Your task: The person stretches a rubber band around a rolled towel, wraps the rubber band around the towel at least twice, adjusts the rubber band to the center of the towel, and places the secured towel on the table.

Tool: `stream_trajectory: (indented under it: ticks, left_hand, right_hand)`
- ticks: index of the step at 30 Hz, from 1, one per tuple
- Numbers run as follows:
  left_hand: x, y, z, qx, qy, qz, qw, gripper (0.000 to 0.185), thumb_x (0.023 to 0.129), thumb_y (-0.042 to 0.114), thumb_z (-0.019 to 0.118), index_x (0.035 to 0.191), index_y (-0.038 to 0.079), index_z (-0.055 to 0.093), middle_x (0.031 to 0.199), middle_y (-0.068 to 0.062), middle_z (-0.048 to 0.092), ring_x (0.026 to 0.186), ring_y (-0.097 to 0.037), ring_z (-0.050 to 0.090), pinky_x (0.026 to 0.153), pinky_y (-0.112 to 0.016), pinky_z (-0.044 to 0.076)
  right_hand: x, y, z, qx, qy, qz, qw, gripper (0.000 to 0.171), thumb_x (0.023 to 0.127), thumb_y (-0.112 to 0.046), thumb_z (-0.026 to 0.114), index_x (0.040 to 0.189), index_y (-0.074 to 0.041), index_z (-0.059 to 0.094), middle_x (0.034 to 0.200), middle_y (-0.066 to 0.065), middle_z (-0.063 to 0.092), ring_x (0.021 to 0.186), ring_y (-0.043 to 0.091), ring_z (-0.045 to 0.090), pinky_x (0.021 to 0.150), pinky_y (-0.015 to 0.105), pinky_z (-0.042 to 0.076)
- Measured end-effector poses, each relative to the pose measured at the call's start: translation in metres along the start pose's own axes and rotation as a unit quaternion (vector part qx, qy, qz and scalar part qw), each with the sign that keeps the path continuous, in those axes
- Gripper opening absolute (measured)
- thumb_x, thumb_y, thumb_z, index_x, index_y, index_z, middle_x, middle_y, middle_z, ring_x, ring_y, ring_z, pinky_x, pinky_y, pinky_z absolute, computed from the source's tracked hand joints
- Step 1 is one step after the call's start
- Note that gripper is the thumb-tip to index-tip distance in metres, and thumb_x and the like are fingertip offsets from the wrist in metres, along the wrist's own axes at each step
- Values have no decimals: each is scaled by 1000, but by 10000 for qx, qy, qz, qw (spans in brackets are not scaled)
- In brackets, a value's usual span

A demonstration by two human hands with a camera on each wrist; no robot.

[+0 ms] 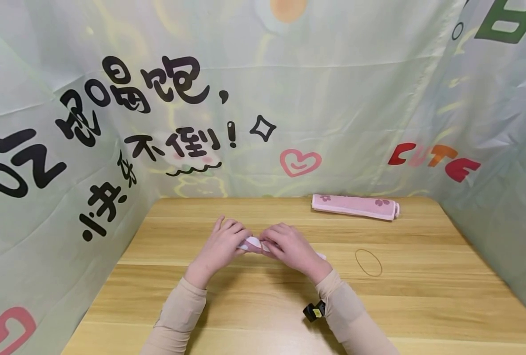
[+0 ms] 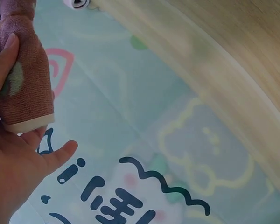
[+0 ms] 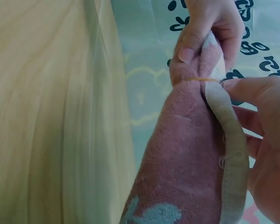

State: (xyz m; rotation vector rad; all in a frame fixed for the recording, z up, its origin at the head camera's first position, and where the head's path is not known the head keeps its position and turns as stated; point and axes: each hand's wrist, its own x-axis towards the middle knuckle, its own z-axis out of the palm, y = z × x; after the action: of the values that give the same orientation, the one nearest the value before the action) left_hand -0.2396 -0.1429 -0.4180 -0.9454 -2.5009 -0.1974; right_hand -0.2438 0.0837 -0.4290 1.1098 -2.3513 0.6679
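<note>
Rolled pink towel (image 1: 255, 244) lies left-right on table (image 1: 423, 296); left hand (image 1: 220, 246), right hand (image 1: 289, 248) grip it.

Light is bright, soft and even across all three views, with no hard glare. In the head view faint shadows lie on the counter (image 1: 263, 305) just beneath the forearms, suggesting diffuse light from above. The printed backdrop (image 1: 334, 98) shows gentle creases with a mild sheen. Wide-angle distortion bends the backdrop's sides and the counter's edges outward. The head view is reasonably sharp at its centre. In the left wrist view the rolled towel (image 2: 25, 70) is fairly crisp while the counter edge (image 2: 233, 84) is blurred. In the right wrist view the counter (image 3: 42, 116) is soft and out of focus; the towel's pile is clear.
</note>
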Motion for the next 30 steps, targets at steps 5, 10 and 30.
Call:
stream_trajectory:
  ticks: [5, 10, 30]
  left_hand:
    - [2, 2, -1, 10, -37, 188, 9998, 33, 72, 27, 84, 101, 20, 70, 100, 5, 67, 106, -20, 57, 107, -63, 36]
    - [3, 3, -2, -50, -263, 313, 9992, 31, 73, 24, 83, 101, 22, 70, 102, 7, 66, 108, -18, 55, 112, -60, 32]
    - [3, 4, 0, -174, -164, 503, 9984, 31, 74, 24, 81, 103, 22, 71, 102, 9, 67, 108, -16, 55, 111, -60, 31]
  right_hand:
    - [0, -1, 1, 20, -149, -43, 9999, 11, 91, -17, 67, 102, -19, 68, 104, -2, 70, 97, 17, 63, 83, 36, 53]
    - [-1, -2, 0, 66, -423, 83, 9990, 7, 89, -20, 67, 96, -22, 68, 102, -5, 69, 96, 16, 62, 80, 35, 51]
    - [-1, 2, -8, 334, -825, -209, 9958, 7, 85, -15, 66, 88, -21, 64, 109, -5, 67, 104, 16, 60, 86, 34, 50]
